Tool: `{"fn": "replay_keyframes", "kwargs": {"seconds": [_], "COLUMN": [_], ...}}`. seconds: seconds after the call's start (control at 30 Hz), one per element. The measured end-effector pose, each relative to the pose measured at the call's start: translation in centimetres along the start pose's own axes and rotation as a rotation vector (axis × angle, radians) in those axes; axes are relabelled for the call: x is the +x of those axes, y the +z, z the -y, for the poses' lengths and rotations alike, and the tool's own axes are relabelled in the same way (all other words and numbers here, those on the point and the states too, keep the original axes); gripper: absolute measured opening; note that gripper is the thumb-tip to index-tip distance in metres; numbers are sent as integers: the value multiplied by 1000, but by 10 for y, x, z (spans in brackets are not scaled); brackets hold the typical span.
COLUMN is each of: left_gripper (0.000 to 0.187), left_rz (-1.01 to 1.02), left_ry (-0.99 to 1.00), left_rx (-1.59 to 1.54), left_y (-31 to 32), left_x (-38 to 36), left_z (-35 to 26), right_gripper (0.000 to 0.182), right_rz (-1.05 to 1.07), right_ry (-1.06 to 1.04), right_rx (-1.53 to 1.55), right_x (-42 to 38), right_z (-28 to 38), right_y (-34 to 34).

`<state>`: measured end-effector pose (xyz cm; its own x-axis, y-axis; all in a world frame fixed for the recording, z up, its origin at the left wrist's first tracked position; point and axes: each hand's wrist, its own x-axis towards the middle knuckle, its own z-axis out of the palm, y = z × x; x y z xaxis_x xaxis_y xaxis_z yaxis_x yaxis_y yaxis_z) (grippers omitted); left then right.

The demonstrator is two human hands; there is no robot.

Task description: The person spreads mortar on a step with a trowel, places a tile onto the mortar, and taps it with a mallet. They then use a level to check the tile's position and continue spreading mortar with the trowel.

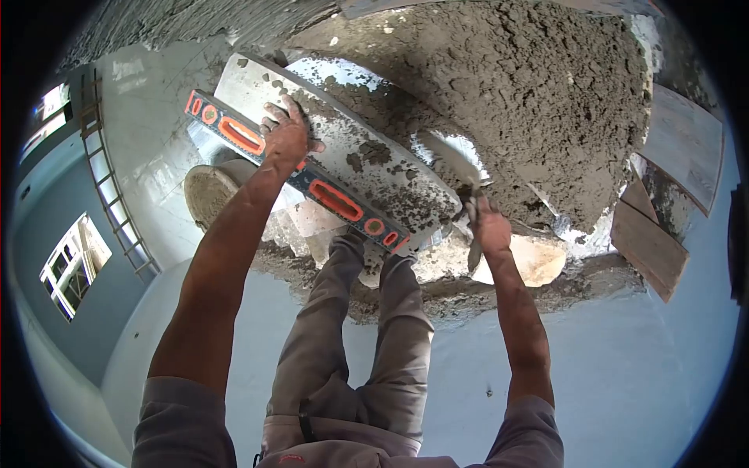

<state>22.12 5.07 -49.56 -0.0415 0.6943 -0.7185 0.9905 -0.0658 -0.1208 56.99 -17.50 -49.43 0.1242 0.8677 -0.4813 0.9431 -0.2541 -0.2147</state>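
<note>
A long spirit level (300,181) with orange grips lies along the near edge of a pale slab (335,140) spattered with wet mortar. My left hand (287,134) rests on that slab with its fingers spread, its wrist crossing over the level. To the right, my right hand (491,226) is closed around the handle of a trowel (459,162). The trowel's blade is smeared with mortar and tilted beside the slab's right end, over the edge of a wide bed of wet mortar (538,101). The handle is mostly hidden by my fingers.
A round mortar-crusted basin (209,199) stands left of the level. A ladder (109,179) leans at the far left near a window (76,265). Loose tile pieces (683,144) and a brown board (647,242) lie at the right. My legs (351,327) are just below the slab.
</note>
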Motion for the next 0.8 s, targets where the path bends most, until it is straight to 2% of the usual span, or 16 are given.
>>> {"fn": "replay_keyframes", "kwargs": {"seconds": [0.03, 0.07, 0.13, 0.17, 0.23, 0.27, 0.3, 0.33, 0.4, 0.43, 0.47, 0.5, 0.6, 0.67, 0.73, 0.8], "left_gripper": [124, 124, 124, 126, 128, 128, 126, 124, 124, 124, 124, 124, 127, 126, 126, 125], "left_rz": [11, 22, 49, 1, -52, -50, -3, 41, 49, 45, 45, 47, -78, -80, -93, -107], "left_ry": [-4, -9, -15, -2, 40, 36, 17, -3, 0, 0, 1, -5, 63, 56, 49, 49], "left_rx": [-3, -10, 9, 13, 4, 1, 9, 20, 16, 11, 5, 3, 2, 0, 16, 29], "left_y": [-2, -4, -3, 2, 6, 6, -2, -8, -6, -8, -8, -4, 11, 10, 9, 4], "left_x": [0, -1, 1, 2, 3, 2, -2, -3, -4, -3, -3, -1, 3, 2, 1, -1], "left_z": [-1, -3, -2, 0, 4, 3, -2, -4, -2, -3, -3, -1, 6, 4, 4, 1], "right_gripper": [44, 44, 51, 56, 55, 54, 51, 51, 50, 49, 49, 47, 41, 43, 45, 48], "right_rz": [210, 210, -15, -39, -42, -60, -207, -210, 70, -118, -117, 56, -56, 288, 295, 415], "right_ry": [43, 39, -79, -99, -100, -96, -116, -120, -49, -253, -253, -69, -40, 46, 23, -49], "right_rx": [-40, -38, 71, 87, 37, -10, -82, -81, 157, 115, 113, 313, 108, 39, 114, 290], "right_x": [12, 19, 31, 34, 50, 58, 61, 62, 54, 51, 48, 47, 53, 67, 86, 104], "right_z": [15, 28, 44, 45, 36, 32, 41, 40, 45, 35, 16, 8, 19, 26, 31, 47], "right_y": [-9, -19, -34, -36, -21, -9, 0, 2, 0, 11, 14, 8, -24, -33, -18, -14]}}
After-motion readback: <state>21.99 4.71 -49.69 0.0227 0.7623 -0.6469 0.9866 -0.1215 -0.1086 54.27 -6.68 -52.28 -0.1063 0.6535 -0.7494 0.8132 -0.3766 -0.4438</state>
